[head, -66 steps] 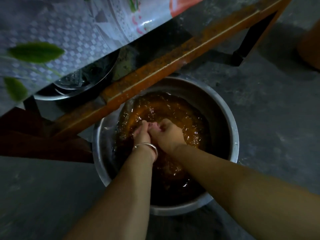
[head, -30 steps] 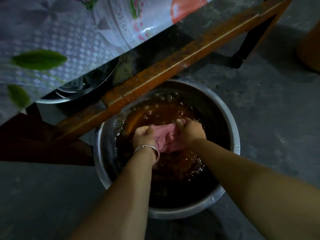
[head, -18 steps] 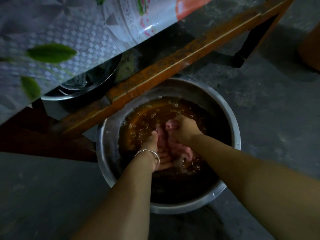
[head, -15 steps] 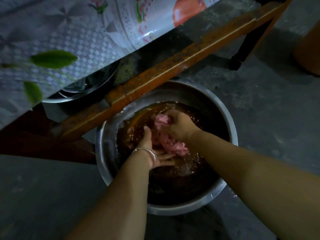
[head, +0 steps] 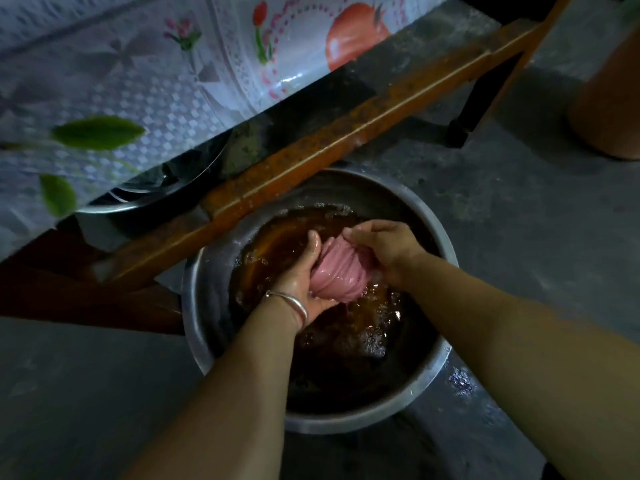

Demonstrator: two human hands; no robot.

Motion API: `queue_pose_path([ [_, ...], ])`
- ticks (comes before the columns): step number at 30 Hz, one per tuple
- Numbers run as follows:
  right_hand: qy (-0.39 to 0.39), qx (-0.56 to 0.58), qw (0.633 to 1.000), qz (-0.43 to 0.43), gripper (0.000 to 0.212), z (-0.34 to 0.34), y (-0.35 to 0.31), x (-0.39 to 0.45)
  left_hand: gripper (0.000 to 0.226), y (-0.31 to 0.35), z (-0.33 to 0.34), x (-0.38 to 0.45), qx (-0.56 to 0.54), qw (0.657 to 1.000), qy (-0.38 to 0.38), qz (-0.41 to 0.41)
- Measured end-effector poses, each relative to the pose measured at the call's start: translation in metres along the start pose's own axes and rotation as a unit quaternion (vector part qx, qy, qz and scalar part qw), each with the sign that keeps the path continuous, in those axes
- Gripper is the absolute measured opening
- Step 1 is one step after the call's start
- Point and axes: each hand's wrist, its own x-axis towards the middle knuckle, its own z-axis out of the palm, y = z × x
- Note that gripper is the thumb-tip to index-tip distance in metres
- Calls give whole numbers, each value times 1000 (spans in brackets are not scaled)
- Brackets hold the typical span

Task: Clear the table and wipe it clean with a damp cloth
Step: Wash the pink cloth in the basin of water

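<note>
Both hands grip wet pink cloth (head: 337, 271) over basin (head: 446, 251): left hand (head: 304, 271) fingers curled beneath, right hand (head: 381, 247) fingers clamped on top.

No words, labels, brands or numbers can be read anywhere in the view. The plastic cover (head: 145, 81) on the bench carries only printed pictures: flowers, green leaves, a red fruit and a dotted lace pattern, none with lettering. The metal basin (head: 429, 379) shows no stamp or mark.
</note>
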Motion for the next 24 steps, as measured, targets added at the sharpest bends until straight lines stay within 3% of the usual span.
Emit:
queue_pose_path([
  [2, -6, 36, 998, 41, 28, 9, 11, 0, 43, -1, 8, -3, -2, 999, -30, 22],
  [4, -63, 78, 986, 131, 72, 16, 16, -4, 42, 0, 10, -3, 3, 998, -46, 32],
  [5, -102, 103, 978, 153, 81, 18, 15, -5, 44, 2, 10, -4, 14, 998, -58, 27],
  [7, -129, 130, 973, 139, 70, 19, 11, -3, 49, 7, 9, -4, 62, 994, -85, 8],
  [10, -107, 115, 986, 54, 19, 19, 5, -3, 27, 10, 16, -4, 103, 988, -110, -19],
  [11, -96, 111, 989, 22, 14, 20, 4, -2, 24, 11, 17, -3, 110, 988, -107, -26],
  [14, -85, 104, 990, -41, 23, 21, -1, -3, 31, 11, 17, -1, 124, 987, -95, -34],
  [18, -79, 112, 988, -70, 17, 20, -9, -7, 37, 13, 18, -1, 77, 988, -127, -32],
  [22, -49, 129, 988, -69, 6, 20, -15, -8, 12, 16, 23, -3, 132, 982, -134, -30],
  [24, -26, 96, 992, -79, 6, 19, -18, -6, 14, 18, 25, -3, 161, 977, -134, -34],
])
